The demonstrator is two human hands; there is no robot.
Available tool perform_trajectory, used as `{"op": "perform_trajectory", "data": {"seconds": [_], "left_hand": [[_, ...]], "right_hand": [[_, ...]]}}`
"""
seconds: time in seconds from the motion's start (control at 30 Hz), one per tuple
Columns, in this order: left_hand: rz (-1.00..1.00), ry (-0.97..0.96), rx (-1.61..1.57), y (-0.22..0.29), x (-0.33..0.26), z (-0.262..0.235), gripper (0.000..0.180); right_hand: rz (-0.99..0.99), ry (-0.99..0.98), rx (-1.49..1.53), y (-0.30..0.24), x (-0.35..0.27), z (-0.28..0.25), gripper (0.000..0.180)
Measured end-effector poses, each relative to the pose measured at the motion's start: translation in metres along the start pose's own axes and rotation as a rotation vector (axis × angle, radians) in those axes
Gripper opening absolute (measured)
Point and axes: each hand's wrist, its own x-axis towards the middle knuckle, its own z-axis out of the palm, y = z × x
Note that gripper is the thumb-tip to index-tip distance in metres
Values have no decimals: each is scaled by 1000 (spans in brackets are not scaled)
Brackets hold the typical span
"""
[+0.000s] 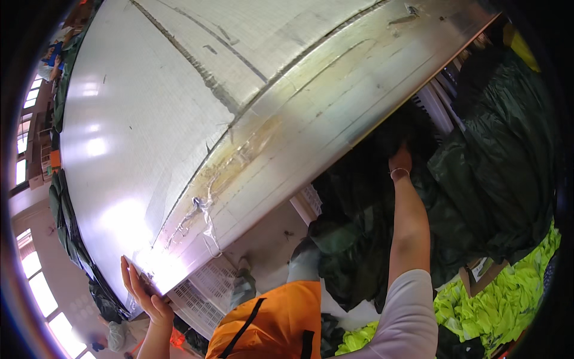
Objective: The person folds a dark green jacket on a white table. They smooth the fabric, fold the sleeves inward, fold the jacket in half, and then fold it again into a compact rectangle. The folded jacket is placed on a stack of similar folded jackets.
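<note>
My left hand (146,294) rests against the near corner of a large pale work table (161,119), its fingers stretched out and holding nothing. To the right, my right arm reaches down beside the table's metal-covered edge (335,113). My right hand (400,160), with a thin bracelet at the wrist, is partly sunk in a heap of dark green, slightly shiny fabric (490,155). Its fingers are hidden in shadow and folds, so I cannot tell what they grip.
Bright yellow-green fabric (502,299) lies piled at the lower right, near a torn cardboard piece (478,275). A white slatted crate (203,293) stands under the table corner. Dark bundles (75,233) line the table's left side. Other people (122,335) are in the background.
</note>
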Motion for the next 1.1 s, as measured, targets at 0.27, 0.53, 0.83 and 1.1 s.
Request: {"op": "perform_trajectory", "data": {"seconds": [0.27, 0.53, 0.83, 1.1], "left_hand": [[4, 26, 61, -5, -10, -12, 60], [29, 20, -96, -4, -8, -40, 68], [387, -333, -983, 9, -23, -136, 57], [-134, -149, -1929, -97, -125, -225, 16]], "right_hand": [[102, -153, 540, -8, -202, -78, 35], [121, 443, 639, -99, -387, -365, 35], [-1098, -533, 707, -391, -650, -467, 66], [-1255, -40, 964, -421, -721, -467, 9]]}}
